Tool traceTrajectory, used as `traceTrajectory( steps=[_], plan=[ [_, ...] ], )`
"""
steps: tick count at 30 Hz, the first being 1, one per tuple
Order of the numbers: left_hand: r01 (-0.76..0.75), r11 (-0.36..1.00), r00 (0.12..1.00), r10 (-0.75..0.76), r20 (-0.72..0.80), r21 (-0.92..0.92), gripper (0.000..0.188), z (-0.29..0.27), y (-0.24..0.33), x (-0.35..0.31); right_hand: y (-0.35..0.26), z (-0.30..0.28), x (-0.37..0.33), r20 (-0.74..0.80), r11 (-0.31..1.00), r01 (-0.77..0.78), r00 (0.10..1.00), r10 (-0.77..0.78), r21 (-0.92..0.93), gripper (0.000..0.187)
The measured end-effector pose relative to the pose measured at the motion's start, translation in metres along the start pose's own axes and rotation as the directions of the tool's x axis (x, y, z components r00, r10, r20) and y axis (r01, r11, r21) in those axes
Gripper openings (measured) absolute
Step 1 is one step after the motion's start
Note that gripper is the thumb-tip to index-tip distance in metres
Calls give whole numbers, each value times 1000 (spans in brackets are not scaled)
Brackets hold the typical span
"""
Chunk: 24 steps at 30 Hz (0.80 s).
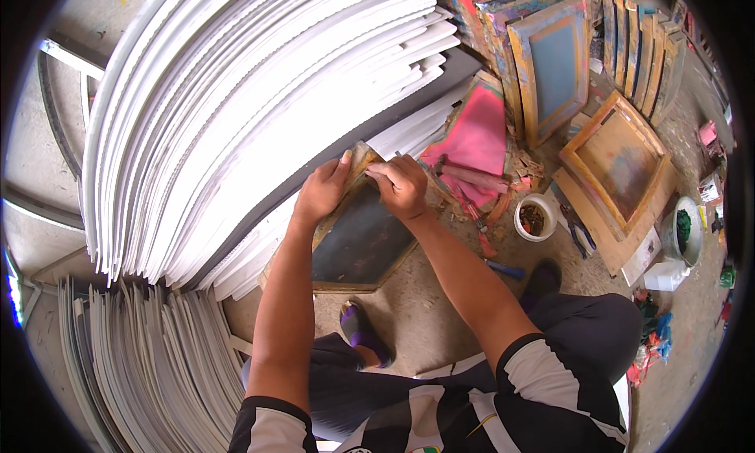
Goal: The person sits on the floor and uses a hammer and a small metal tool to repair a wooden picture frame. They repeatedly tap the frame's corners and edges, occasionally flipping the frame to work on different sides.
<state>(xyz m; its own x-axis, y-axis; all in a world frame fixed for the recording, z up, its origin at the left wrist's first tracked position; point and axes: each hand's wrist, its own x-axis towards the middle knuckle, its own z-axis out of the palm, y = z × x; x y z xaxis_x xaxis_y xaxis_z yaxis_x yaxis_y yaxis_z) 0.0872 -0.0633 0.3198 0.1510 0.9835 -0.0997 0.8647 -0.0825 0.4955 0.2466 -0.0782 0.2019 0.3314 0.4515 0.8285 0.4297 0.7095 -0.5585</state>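
Black-and-white sleeves [275, 425] lie nearest; beyond, a dark-panelled frame [362, 237] is gripped at its upper rim by the left hand [321, 189], the right hand [399, 185] closed against it, beside stacked white sheets [259, 99], which could be scuffed if the grip slipped.

No readable text, numbers or signs anywhere in view; candidates only: black-and-white shirt [425, 414] has a dark round badge [359, 451] and a green-and-yellow emblem [427, 450] at the bottom edge, both cut off, lettering not legible; small white box [710, 189] at far right has dark patches, too small to tell whether print; white sheet [642, 256] by the board, faint marks, same verdict
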Motion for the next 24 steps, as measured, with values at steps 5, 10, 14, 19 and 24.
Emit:
traceTrajectory(
  steps=[5, 10, 14, 19, 24],
  plan=[
    [24, 1000, 999, -24, 28, -12, 64, -3, 1, 2, 7, 1, -18, 52, 969, -239, 969, 242, -57, 17],
    [11, 999, 1000, -11, 12, -53, 64, -1, -1, -1, -8, -7, -8, 47, 876, -480, 877, 477, 59, 29],
    [10, 1000, 1000, -9, 15, -21, 63, 1, 2, 1, 3, -10, -8, 116, 579, -669, 695, 710, 466, 31],
    [-16, 1000, 1000, 16, -8, -1, 64, 0, -2, -2, 16, -26, -16, 389, 141, -806, 421, 820, 575, 42],
    [6, 1000, 1000, -6, 14, 5, 64, 0, -1, 0, 16, -29, -15, 306, 189, -829, 393, 867, 527, 25]
  ],
)
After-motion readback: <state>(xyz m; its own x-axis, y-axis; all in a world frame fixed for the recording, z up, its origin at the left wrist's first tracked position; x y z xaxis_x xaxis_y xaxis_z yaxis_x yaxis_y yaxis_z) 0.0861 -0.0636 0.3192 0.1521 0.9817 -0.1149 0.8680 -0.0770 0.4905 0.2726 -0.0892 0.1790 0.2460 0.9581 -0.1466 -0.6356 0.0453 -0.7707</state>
